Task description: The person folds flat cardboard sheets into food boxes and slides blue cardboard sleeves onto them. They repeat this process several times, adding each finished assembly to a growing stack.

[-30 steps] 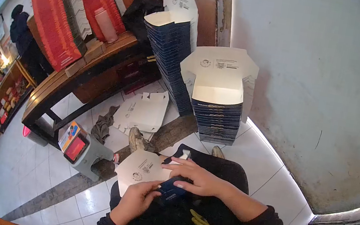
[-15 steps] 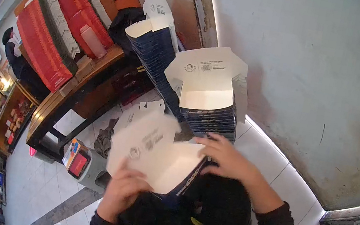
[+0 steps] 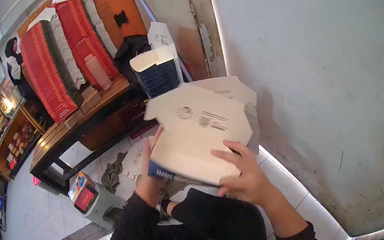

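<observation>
A paper food box (image 3: 195, 159), cream inside and dark blue outside, is held up in front of me with its printed lid flap standing open. My left hand (image 3: 149, 179) is closed on the box's left side, its palm partly hidden behind the carton. At the right side, my right hand (image 3: 246, 175) grips the wall, fingers over the inside and thumb lower down near the front edge. Directly behind, the held box covers most of another box stack, whose top lid flap (image 3: 240, 90) shows. A tall stack of blue boxes (image 3: 156, 77) rises farther back.
Two long rows of nested red boxes (image 3: 50, 73) lie on a wooden counter (image 3: 97, 109) at left, near a pinkish case (image 3: 97, 72). A person (image 3: 18, 65) is behind the counter. Below stands a grey stool (image 3: 104, 204) with a colourful package (image 3: 83, 193). A wall (image 3: 319, 90) bounds the right.
Both hands have lifted the box up and away from my lap, turning it more upright in front of the nearer stack. My left hand has shifted to the box's left side.
</observation>
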Available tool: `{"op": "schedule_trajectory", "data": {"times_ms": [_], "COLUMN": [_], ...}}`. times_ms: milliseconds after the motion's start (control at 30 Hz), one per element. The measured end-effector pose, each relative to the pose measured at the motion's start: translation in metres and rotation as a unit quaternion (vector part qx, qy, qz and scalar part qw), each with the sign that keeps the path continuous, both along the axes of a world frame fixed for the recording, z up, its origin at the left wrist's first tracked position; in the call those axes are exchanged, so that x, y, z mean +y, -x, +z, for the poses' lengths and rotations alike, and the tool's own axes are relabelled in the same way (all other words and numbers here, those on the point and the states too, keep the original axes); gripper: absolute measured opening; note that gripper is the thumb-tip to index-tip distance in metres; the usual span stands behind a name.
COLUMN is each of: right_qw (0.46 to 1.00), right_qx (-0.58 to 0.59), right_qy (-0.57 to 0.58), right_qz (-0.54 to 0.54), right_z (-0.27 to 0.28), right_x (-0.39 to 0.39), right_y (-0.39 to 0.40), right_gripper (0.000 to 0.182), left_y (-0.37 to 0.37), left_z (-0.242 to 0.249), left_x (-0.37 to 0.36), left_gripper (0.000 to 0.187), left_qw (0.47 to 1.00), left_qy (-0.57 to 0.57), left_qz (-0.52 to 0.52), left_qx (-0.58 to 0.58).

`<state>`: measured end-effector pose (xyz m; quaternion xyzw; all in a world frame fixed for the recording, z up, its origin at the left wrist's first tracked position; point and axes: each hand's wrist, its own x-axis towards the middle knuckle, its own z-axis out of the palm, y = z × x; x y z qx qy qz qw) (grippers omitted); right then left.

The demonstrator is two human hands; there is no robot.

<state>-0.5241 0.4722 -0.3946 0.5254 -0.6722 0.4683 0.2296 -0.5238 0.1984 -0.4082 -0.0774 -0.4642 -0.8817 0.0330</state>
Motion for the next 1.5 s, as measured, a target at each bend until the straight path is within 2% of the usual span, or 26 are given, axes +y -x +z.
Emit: {"op": "schedule_trajectory", "data": {"times_ms": [33,100,133,167,200,233,267,300,333,367,467,500,567,600,700,733,833,967,1000,1067,1167,1200,1267,1400,1467,1500], "right_qw": [0.996,0.987,0.982,0.974,0.985,0.986,0.975,0.884,0.921,0.921,0.814,0.815,0.896,0.897,0.816,0.854,0.838,0.877,0.877,0.794,0.799,0.800,0.831,0.808,0.925,0.924], "right_qx": [0.049,0.088,0.123,0.160,0.093,0.094,-0.138,-0.361,-0.342,-0.342,-0.433,-0.434,-0.326,-0.328,-0.409,-0.366,-0.412,-0.409,-0.411,-0.514,-0.559,-0.559,-0.489,-0.483,-0.357,-0.357], "right_qy": [-0.055,-0.108,-0.096,-0.083,0.011,0.009,0.160,0.297,0.168,0.166,0.352,0.348,0.242,0.238,0.349,0.327,0.296,0.245,0.240,0.308,0.207,0.205,0.227,0.254,0.132,0.132], "right_qz": [-0.042,-0.076,-0.107,-0.138,-0.146,-0.140,-0.063,0.019,0.077,0.082,0.163,0.163,0.181,0.179,0.214,0.173,0.199,0.066,0.068,0.100,0.075,0.075,0.140,0.220,0.029,0.026], "right_z": [0.003,-0.007,-0.017,-0.024,-0.025,-0.027,-0.030,-0.034,-0.055,-0.059,-0.054,-0.053,-0.053,-0.052,-0.045,-0.049,-0.053,-0.036,-0.035,-0.034,-0.049,-0.051,-0.047,-0.047,-0.055,-0.057], "right_x": [0.002,0.001,-0.001,-0.003,-0.012,-0.024,-0.037,-0.047,-0.046,-0.053,-0.076,-0.078,-0.080,-0.082,-0.090,-0.094,-0.088,-0.090,-0.091,-0.093,-0.087,-0.084,-0.081,-0.074,-0.073,-0.073], "right_y": [-0.012,-0.023,-0.024,-0.026,-0.031,-0.038,-0.045,-0.047,-0.033,-0.033,-0.053,-0.056,-0.062,-0.067,-0.085,-0.079,-0.079,-0.086,-0.088,-0.088,-0.083,-0.082,-0.083,-0.086,-0.081,-0.082], "right_gripper": [0.021,0.020,0.017,0.017,0.034,0.034,0.046,0.057,0.059,0.059,0.058,0.058,0.056,0.056,0.054,0.052,0.048,0.042,0.042,0.037,0.031,0.031,0.028,0.028,0.028,0.028], "left_y": [-0.020,-0.063,-0.078,-0.092,-0.103,-0.113,-0.119,-0.127,-0.134,-0.139,-0.148,-0.150,-0.151,-0.152,-0.155,-0.156,-0.161,-0.168,-0.171,-0.171,-0.177,-0.178,-0.180,-0.186,-0.187,-0.187], "left_z": [-0.008,-0.012,-0.014,-0.020,-0.026,-0.031,-0.031,-0.029,-0.029,-0.037,-0.055,-0.057,-0.053,-0.056,-0.063,-0.058,-0.056,-0.030,-0.035,-0.044,-0.050,-0.050,-0.044,-0.032,-0.044,-0.047], "left_x": [-0.011,-0.023,-0.033,-0.042,-0.051,-0.054,-0.049,-0.041,-0.037,-0.044,-0.056,-0.055,-0.050,-0.051,-0.049,-0.044,-0.039,-0.022,-0.024,-0.030,-0.032,-0.033,-0.033,-0.027,-0.027,-0.027], "left_gripper": [0.068,0.068,0.070,0.070,0.073,0.077,0.077,0.076,0.076,0.076,0.071,0.071,0.068,0.068,0.065,0.064,0.063,0.057,0.057,0.051,0.047,0.047,0.062,0.061,0.044,0.044], "left_qw": [0.993,0.996,0.989,0.989,0.989,0.990,0.990,0.992,0.991,0.991,0.986,0.985,0.980,0.980,0.983,0.982,0.980,0.981,0.980,0.975,0.974,0.974,0.969,0.974,0.972,0.973], "left_qy": [-0.056,0.016,0.127,0.127,0.114,0.100,0.097,0.086,0.076,0.075,-0.034,-0.037,0.012,0.007,-0.071,-0.081,-0.088,-0.047,-0.050,-0.046,-0.020,-0.022,0.005,-0.065,-0.013,-0.013], "left_qz": [-0.104,-0.009,0.002,0.006,0.019,0.033,0.039,0.070,0.100,0.105,0.138,0.140,0.184,0.183,0.137,0.130,0.142,0.188,0.192,0.211,0.223,0.224,0.237,0.206,0.223,0.221], "left_qx": [0.029,-0.090,-0.070,-0.076,-0.088,-0.097,-0.095,-0.067,-0.040,-0.039,-0.090,-0.090,-0.077,-0.078,-0.102,-0.110,-0.106,-0.028,-0.030,-0.049,-0.033,-0.034,-0.063,-0.069,-0.068,-0.069]}}
